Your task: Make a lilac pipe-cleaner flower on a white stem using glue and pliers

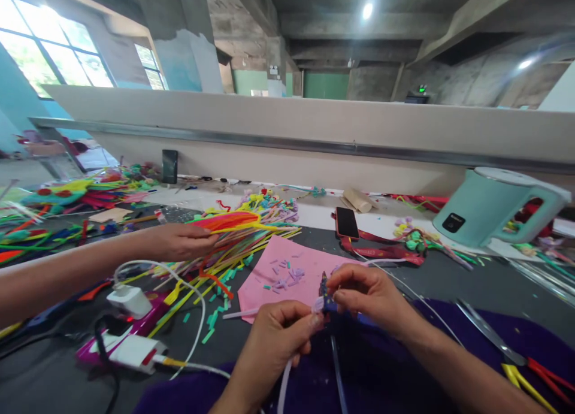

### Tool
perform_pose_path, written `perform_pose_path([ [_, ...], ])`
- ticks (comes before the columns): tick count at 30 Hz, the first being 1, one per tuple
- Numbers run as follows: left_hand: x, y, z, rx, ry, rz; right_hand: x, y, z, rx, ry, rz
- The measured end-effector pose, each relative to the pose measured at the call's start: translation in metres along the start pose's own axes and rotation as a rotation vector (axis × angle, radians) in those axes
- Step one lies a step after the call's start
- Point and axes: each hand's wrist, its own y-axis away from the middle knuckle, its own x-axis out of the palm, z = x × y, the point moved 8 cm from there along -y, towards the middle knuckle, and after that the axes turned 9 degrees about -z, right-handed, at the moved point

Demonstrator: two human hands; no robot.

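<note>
My left hand [283,336] pinches a pale lilac fuzzy stem [285,387], like a pipe cleaner, low in the middle. Its looped end [318,304] sticks out past the fingertips. Beside that end, my right hand [366,291] has thumb and forefinger closed; whatever they hold is too small to make out. A dark blue speckled tool [330,303] with a narrow tip points upward between my hands, partly hidden by the right fingers. Below it runs a clear rod [338,372]. Behind my hands lies a pink sheet [258,276] scattered with short lilac pieces [294,274].
Another person's hand [184,241] reaches from the left to a bundle of coloured stems [238,222]. Chargers [130,301] and cords lie on the left. Farther back are a phone [347,223] and a mint kettle [485,207]. Scissors [494,339] rest at the right.
</note>
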Motion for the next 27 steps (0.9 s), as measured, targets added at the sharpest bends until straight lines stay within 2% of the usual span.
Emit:
perform_pose_path([
  [3,0.003,0.002,-0.001,-0.002,-0.051,-0.027,0.003,0.003,0.013,-0.136,0.145,0.062],
  [7,0.007,0.002,-0.009,0.11,-0.092,0.003,0.008,0.005,0.018,-0.195,0.261,0.121],
  [12,0.009,0.017,-0.031,0.149,-0.091,0.063,0.003,0.005,0.02,-0.177,0.214,0.082],
  [15,0.008,0.036,-0.055,0.244,-0.148,0.057,-0.004,0.006,0.018,-0.096,0.06,0.055],
  [17,0.015,0.045,-0.059,0.272,-0.211,0.106,-0.005,0.005,0.013,-0.035,0.004,0.053],
  [20,0.031,0.044,-0.038,0.164,-0.29,0.229,-0.007,0.001,0.003,0.025,0.032,0.026],
  [24,0.049,0.031,0.0,0.042,-0.268,0.341,-0.005,-0.005,-0.016,0.104,0.102,0.011],
  [27,0.056,0.028,0.011,0.052,-0.222,0.396,-0.001,-0.009,-0.031,0.146,0.2,0.038],
])
